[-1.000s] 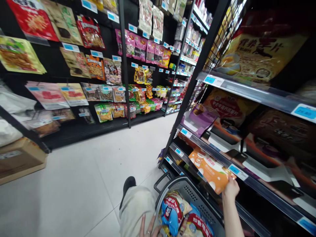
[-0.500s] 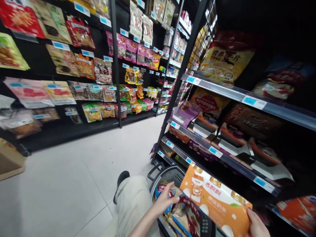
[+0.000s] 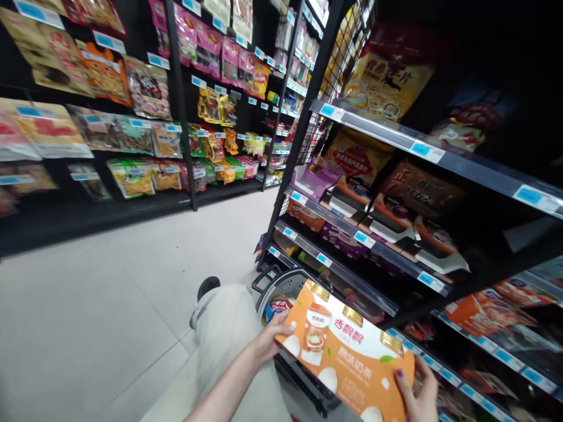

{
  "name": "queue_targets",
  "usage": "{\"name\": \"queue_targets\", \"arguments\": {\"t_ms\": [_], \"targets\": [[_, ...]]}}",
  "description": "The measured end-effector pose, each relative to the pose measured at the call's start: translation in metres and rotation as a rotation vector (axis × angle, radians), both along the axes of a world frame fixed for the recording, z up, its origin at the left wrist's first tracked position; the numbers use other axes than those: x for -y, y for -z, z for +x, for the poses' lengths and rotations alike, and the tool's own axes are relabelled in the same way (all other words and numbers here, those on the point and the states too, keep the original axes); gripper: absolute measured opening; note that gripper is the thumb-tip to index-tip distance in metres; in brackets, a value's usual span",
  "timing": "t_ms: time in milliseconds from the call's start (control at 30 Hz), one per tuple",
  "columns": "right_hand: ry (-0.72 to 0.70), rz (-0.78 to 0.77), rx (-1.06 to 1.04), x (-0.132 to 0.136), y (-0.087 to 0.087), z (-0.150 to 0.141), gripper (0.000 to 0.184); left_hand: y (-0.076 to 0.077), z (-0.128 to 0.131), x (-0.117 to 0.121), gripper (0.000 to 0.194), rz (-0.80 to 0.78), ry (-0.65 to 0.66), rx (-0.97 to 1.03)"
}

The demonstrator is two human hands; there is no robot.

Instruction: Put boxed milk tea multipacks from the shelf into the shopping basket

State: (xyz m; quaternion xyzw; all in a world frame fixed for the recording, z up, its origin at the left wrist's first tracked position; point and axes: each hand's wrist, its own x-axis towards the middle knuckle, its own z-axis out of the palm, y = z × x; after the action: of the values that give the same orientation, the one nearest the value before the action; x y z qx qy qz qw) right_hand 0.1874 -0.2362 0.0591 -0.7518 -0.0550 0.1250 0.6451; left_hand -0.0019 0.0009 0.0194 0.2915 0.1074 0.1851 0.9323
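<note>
An orange and white milk tea box [image 3: 347, 357] is held tilted above a grey shopping basket [image 3: 260, 305], covering much of it. My left hand [image 3: 272, 337] grips the box's left edge, thumb on the front face. At the box's right end, my right hand [image 3: 417, 390] clasps it with the thumb in front and fingers behind. Gold cup lids show through cut-outs along the box's top edge. Beneath the box, a blue and red packet [image 3: 278, 308] is partly visible inside the basket.
A black shelf rack [image 3: 352, 225] with boxes and bags stands close on the right. Across the pale tiled floor [image 3: 109, 293], a wall rack holds hanging snack bags [image 3: 147, 88]. My bent knee [image 3: 224, 316] is beside the basket.
My left hand has left the packets in the basket and taken hold of the box's left edge. The box has shifted left over the basket. The view has turned right.
</note>
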Motion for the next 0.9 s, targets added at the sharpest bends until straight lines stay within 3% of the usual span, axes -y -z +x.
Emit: {"name": "queue_targets", "arguments": {"t_ms": [133, 200, 400, 900], "targets": [[-0.026, 0.102, -0.369, -0.003, 0.017, -0.027, 0.074, 0.003, -0.004, -0.002, 0.053, 0.008, 0.001, 0.0], [-0.021, 0.116, -0.454, -0.003, 0.023, -0.034, 0.075, 0.005, -0.006, -0.004, 0.054, 0.027, 0.005, -0.011], [-0.108, 0.106, -0.457, 0.003, 0.03, -0.028, 0.068, 0.01, -0.004, -0.004, 0.061, 0.091, 0.013, -0.062], [-0.087, 0.156, -0.514, 0.007, 0.038, -0.023, 0.061, 0.014, -0.004, -0.002, 0.061, 0.198, 0.026, -0.007]]}}
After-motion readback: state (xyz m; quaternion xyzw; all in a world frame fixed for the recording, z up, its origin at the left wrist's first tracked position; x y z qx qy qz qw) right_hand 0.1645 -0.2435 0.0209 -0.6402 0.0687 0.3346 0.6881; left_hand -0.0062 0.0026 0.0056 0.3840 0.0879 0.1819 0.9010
